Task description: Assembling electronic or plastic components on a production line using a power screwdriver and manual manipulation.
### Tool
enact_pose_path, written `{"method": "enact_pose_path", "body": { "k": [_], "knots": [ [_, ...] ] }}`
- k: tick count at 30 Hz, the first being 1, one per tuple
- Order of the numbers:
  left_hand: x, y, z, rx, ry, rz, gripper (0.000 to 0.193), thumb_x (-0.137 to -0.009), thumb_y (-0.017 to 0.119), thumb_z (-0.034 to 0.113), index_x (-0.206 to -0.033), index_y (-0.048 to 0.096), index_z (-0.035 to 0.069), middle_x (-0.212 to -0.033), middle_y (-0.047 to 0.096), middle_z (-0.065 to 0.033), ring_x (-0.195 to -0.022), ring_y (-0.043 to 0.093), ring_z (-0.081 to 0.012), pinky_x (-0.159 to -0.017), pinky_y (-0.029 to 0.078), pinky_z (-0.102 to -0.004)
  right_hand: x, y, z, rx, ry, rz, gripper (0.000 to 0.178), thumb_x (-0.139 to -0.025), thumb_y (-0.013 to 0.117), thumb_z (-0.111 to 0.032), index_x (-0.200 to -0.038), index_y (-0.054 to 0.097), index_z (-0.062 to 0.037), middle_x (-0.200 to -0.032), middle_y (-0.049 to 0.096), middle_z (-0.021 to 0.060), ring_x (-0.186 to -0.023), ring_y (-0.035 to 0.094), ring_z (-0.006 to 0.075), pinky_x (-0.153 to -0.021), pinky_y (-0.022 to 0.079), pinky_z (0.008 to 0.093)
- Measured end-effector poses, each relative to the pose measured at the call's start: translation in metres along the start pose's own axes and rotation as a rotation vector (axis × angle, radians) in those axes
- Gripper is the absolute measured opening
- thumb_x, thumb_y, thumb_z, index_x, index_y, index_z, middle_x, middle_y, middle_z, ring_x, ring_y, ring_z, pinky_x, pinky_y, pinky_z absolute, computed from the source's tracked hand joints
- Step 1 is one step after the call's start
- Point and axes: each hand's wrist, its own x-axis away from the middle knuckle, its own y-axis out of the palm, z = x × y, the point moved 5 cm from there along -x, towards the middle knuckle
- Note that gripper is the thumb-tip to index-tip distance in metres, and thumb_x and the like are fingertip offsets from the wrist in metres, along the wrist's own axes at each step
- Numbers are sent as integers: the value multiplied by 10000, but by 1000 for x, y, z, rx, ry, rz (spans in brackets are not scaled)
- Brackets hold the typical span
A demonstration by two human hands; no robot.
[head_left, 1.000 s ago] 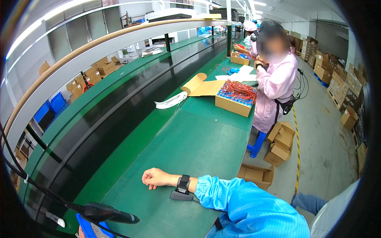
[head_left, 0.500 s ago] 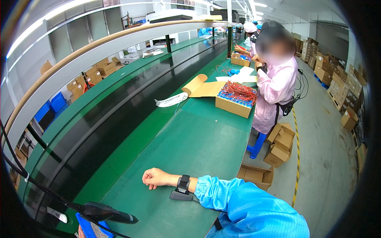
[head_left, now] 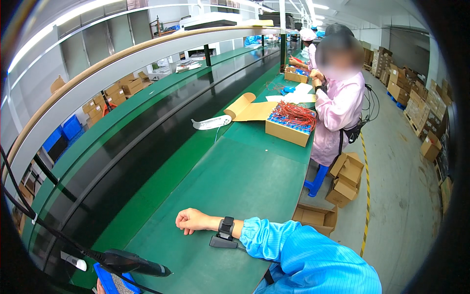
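Note:
My right hand [head_left: 192,221] rests on the green work mat [head_left: 235,171], its fingers loosely curled inward and nothing visible in them. A black wrist strap [head_left: 226,227] goes round that wrist, with a small dark block [head_left: 223,242] lying beside it on the mat. Of my left hand [head_left: 100,287] only a sliver shows at the lower left, against the edge of a blue tray [head_left: 104,277] of tiny grey metal parts; its grip is hidden. A black electric screwdriver [head_left: 137,263] lies across the tray, its tip pointing right.
A dark conveyor belt [head_left: 142,125] runs along the left, under a curved shelf rail [head_left: 117,56]. Farther up the bench sits a carton of blue parts with red wires [head_left: 291,122]. Beyond it a co-worker in pink [head_left: 338,105] stands; open cartons [head_left: 316,215] lie on the floor.
A white object on the belt at the lower left has shifted slightly right. The co-worker's head and arms have moved a little. Both my hands look unmoved.

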Motion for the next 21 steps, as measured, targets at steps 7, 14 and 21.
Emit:
{"method": "enact_pose_path", "body": {
  "k": [7,14,21],
  "knots": [
    [-6,-8,-7,-12,-8,-4,445,-815,547,167,-1175,385,-40,-1161,448,-152,-1028,463,-258,-864,398,-399,-1,-1,0,16,-6,-3,131,-787,507,-126,-858,534,-19,-760,553,52,-617,584,128,-508,475,227],
    [-3,-5,-4,-19,-38,-6,437,-823,541,181,-1169,398,-45,-1155,450,-158,-1031,455,-265,-865,390,-406,-1,-1,1,7,4,1,135,-785,510,-129,-860,534,-19,-773,553,57,-611,583,130,-506,475,226],
    [-2,-10,-4,-21,-9,49,426,-812,556,178,-1142,413,-50,-1146,455,-161,-1005,463,-267,-854,386,-400,-3,0,5,6,13,6,151,-786,514,-139,-875,530,-18,-777,553,61,-607,582,130,-501,475,229]
  ]
}}
